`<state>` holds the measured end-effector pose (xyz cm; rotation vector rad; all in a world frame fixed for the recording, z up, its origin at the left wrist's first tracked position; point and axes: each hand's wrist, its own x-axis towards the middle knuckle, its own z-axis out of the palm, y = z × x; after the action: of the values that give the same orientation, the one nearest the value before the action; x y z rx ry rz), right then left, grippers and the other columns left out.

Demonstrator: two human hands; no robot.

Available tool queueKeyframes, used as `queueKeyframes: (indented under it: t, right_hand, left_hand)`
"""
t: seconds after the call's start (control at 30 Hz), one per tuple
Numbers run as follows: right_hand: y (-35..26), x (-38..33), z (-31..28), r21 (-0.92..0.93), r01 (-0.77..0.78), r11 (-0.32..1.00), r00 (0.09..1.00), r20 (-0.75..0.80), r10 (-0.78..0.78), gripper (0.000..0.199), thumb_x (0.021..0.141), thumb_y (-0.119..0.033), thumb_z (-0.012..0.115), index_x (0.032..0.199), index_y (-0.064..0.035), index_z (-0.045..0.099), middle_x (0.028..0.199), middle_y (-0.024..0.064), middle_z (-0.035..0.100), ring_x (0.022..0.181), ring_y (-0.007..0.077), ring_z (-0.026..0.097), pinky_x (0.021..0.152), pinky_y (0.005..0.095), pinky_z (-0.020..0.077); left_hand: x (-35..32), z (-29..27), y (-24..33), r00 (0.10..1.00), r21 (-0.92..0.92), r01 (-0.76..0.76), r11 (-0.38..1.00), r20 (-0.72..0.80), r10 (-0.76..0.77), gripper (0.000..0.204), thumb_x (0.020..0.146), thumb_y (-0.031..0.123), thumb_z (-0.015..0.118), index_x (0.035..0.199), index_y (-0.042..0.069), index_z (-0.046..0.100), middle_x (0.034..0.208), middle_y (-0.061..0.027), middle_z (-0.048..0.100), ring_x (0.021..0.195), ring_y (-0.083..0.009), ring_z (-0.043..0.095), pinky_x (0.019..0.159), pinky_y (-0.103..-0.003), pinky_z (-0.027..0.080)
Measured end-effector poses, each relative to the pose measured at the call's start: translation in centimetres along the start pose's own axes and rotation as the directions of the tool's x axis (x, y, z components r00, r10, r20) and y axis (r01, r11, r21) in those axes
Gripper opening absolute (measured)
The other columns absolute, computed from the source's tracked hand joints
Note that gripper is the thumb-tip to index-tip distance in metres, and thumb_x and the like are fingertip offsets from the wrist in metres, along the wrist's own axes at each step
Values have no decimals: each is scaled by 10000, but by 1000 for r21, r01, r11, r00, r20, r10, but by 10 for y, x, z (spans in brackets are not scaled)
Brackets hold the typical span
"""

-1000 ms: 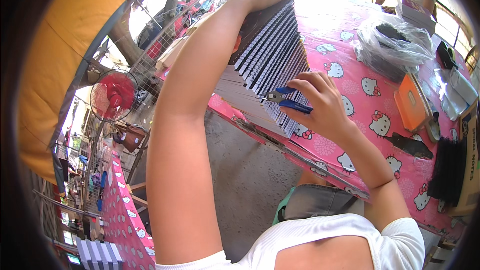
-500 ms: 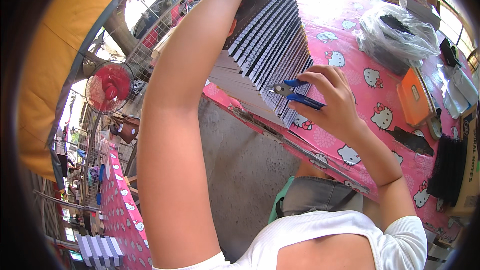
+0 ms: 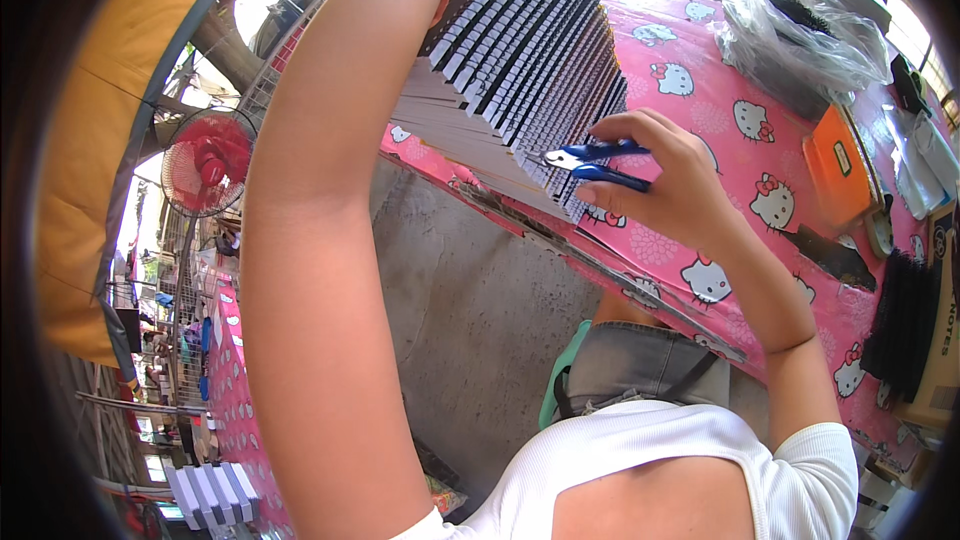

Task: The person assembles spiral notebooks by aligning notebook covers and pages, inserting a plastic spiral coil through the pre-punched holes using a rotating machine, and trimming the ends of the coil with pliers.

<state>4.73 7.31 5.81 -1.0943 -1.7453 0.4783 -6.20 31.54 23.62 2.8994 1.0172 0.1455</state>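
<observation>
My right hand (image 3: 668, 178) grips blue-handled pliers (image 3: 594, 161), with their metal tip against the near edge of a long stack of spiral-bound notebooks (image 3: 520, 60). The notebooks stand fanned on edge across a pink table (image 3: 700, 240) with a cartoon-cat cloth. My left arm (image 3: 320, 240) reaches far up over the stack. Its hand is out of the frame at the top edge, so what it holds is hidden.
A clear plastic bag (image 3: 800, 35) of dark things lies at the back right. An orange box (image 3: 838, 168), black spiral coils (image 3: 905, 325) and a cardboard box (image 3: 945, 340) sit at the right. A red fan (image 3: 205, 162) stands left, with concrete floor (image 3: 470, 320) below.
The view has shifted downward. My right hand with the pliers has stayed at the edge of the notebook stack, and my left hand has passed out of the top of the frame.
</observation>
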Motion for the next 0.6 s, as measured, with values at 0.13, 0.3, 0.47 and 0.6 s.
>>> queueKeyframes:
  t: [0.13,0.3,0.47,0.6]
  right_hand:
    - [3,-1,10,-439,275,855,860,-286,-423,431,698,-295,789,997,-32,624,874,116,633,799,261,617,698,361,494]
    - [20,11,0,435,-261,862,962,186,197,386,778,-329,756,919,15,650,782,110,667,646,176,630,565,286,507]
    - [8,3,5,469,-497,731,865,340,369,439,804,-363,728,995,17,619,823,114,667,733,187,655,641,287,520]
    - [13,-9,17,-214,206,955,946,-207,-251,445,739,-341,762,1008,-23,606,871,128,639,800,286,632,714,379,515]
  left_hand:
    - [-1,0,0,1000,36,-26,999,-13,27,615,841,559,478,1148,42,609,1128,-201,618,1013,-291,617,906,-391,447]
    - [-3,-1,-1,998,72,-50,996,-24,52,594,843,541,479,1140,44,608,1126,-202,616,1016,-292,614,904,-394,448]
    - [-5,0,-4,998,98,-61,993,-29,64,573,844,524,480,1133,45,608,1125,-203,614,1019,-293,611,901,-397,450]
    - [-7,1,-6,997,124,-66,990,-32,71,556,846,510,480,1127,46,608,1123,-203,613,1022,-294,609,899,-400,451]
